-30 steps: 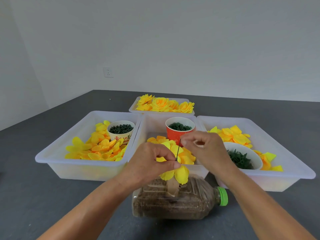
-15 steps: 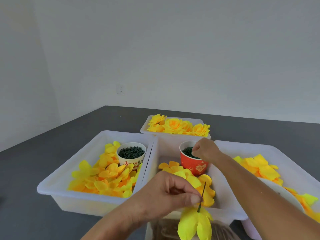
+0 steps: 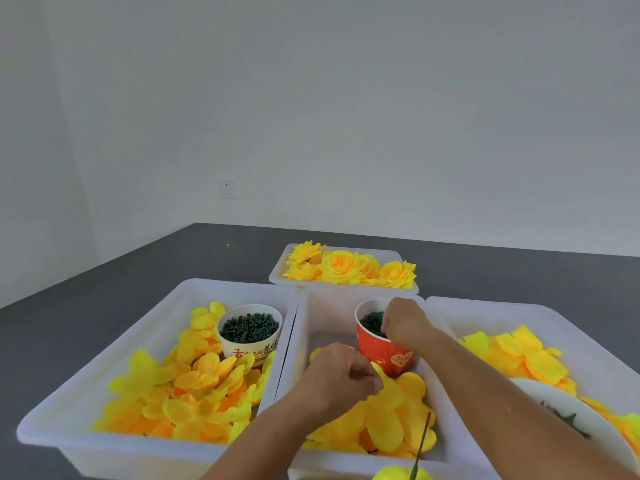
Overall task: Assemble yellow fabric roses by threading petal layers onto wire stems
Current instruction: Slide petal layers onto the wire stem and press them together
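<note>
Beneath the right hand (image 3: 403,322), curled into the red cup (image 3: 382,344) apparently fetching green rings (image 3: 371,322), the left hand (image 3: 341,377) pinches loose petal layers (image 3: 384,424) beside the upright wire stem (image 3: 423,441), its grasp unclear.

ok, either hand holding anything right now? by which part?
Left hand: cannot tell, fingers curled over the loose petals. Right hand: fingers dipped into the red cup; pick hidden.

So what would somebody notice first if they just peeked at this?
Probably the bright yellow petals heaped in the white bin at the left, and the finished yellow roses in the small tray at the back. Then the right hand dipping into the red cup of dark green bits in the middle bin, while the left hand hovers over more petals.
</note>
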The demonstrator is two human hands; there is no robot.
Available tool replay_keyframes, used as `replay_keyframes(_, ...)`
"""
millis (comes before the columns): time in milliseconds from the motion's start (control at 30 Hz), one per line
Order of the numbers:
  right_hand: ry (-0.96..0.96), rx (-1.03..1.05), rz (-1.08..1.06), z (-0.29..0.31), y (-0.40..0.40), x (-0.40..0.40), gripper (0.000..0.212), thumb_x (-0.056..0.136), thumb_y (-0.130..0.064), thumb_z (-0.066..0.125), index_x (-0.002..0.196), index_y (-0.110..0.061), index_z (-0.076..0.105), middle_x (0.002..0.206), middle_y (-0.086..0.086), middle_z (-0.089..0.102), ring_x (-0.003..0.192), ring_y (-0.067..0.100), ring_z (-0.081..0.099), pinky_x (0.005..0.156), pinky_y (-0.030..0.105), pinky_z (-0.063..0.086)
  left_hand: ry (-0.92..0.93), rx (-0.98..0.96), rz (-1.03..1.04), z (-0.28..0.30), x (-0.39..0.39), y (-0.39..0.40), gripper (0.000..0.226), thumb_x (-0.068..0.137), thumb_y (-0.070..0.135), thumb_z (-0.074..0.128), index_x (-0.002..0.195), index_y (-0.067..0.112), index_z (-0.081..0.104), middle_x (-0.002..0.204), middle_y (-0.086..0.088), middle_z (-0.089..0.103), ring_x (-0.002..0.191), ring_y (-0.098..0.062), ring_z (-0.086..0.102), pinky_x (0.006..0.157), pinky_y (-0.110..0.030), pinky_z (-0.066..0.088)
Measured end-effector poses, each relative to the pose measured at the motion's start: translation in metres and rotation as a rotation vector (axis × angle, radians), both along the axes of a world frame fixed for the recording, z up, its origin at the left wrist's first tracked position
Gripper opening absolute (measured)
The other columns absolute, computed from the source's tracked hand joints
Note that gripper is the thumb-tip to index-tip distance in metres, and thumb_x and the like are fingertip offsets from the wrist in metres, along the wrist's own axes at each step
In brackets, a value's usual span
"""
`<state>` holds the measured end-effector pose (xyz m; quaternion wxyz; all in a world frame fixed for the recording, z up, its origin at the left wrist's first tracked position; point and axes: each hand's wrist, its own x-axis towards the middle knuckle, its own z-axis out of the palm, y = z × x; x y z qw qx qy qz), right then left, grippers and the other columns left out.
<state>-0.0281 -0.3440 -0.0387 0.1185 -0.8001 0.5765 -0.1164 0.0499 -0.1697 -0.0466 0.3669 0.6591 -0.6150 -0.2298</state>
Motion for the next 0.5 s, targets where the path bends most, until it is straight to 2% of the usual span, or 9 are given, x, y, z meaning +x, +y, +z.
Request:
replay_keyframes(200,-0.251,-0.059,0.081,-0.003,0.006,-0.016,0.024,0.08,0.0,0.066,0.101,-0.008,0.074,0.111,0.007,0.067,0.106,0.021,0.057,0.095,0.027,0.045,0.032,0.004,0.036,-0.008,0.006,-0.004,0.015,0.087,0.018,0.063,0.085,0.007,0.073,0.065,0.014,0.059,0.056,0.004,0.057,0.049,-0.009,0.043)
replay_keyframes(300,-0.405,-0.086,0.087,0.001,0.014,-0.024,0.021,0.077,-0.001,0.072,0.098,-0.007,0.074,0.108,0.009,0.069,0.103,0.021,0.06,0.096,0.031,0.046,0.083,0.011,0.056,-0.009,0.007,-0.004,0.015,0.087,0.016,0.063,0.08,0.007,0.072,0.066,0.012,0.062,0.055,0.003,0.058,0.044,-0.007,0.037)
replay_keyframes(500,-0.466,-0.091,0.127,0.0,0.022,-0.024,0.024,0.074,-0.004,0.076,0.098,-0.005,0.073,0.104,0.01,0.07,0.096,0.021,0.062,0.092,0.031,0.048,0.113,0.044,0.086,-0.009,0.008,-0.004,0.02,0.088,0.018,0.062,0.069,0.015,0.069,0.063,0.01,0.063,0.052,0.005,0.057,0.046,-0.007,0.039)
